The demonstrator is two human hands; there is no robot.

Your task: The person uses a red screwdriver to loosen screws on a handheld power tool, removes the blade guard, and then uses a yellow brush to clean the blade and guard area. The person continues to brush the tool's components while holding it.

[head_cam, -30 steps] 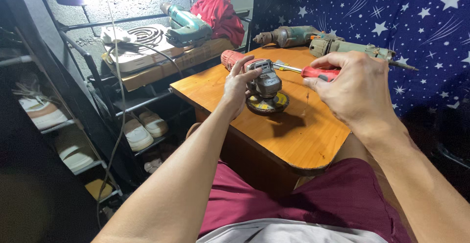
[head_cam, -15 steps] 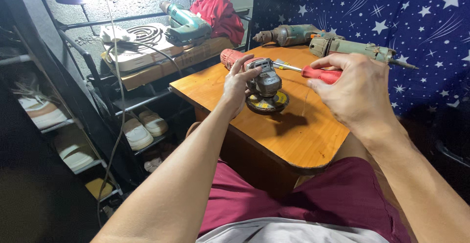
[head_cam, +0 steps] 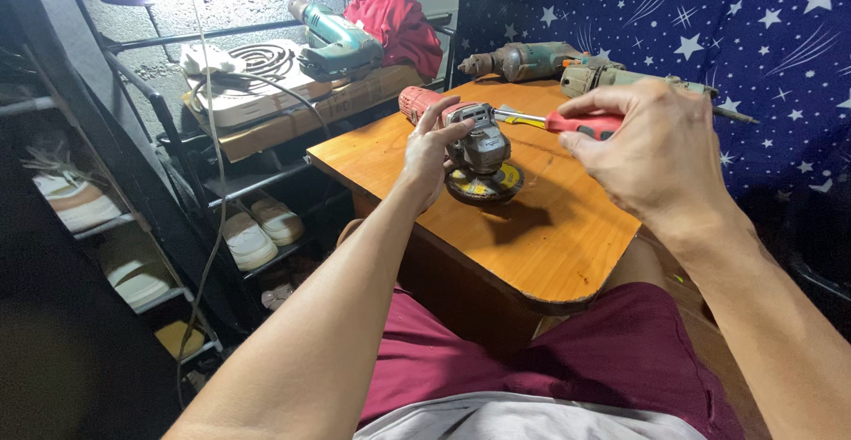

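Observation:
A red-bodied angle grinder (head_cam: 474, 143) with a grey gear head and a dark disc rests on the wooden table (head_cam: 541, 245). My left hand (head_cam: 430, 152) grips the grinder's body just behind the gear head. A screwdriver (head_cam: 563, 122) with a red handle is held in my right hand (head_cam: 651, 152), and its metal tip touches the side of the grinder's head.
Two old power drills (head_cam: 567, 66) lie at the table's far edge against a blue star-patterned cloth. To the left a shelf holds a green drill (head_cam: 337, 43), a red cloth (head_cam: 399, 16) and a coil hotplate (head_cam: 253, 68). Shoes (head_cam: 257, 232) sit on lower racks.
Both hands and the grinder stay almost in place. The screwdriver tip has stayed at the grinder's head, with only a slight shift of my right hand.

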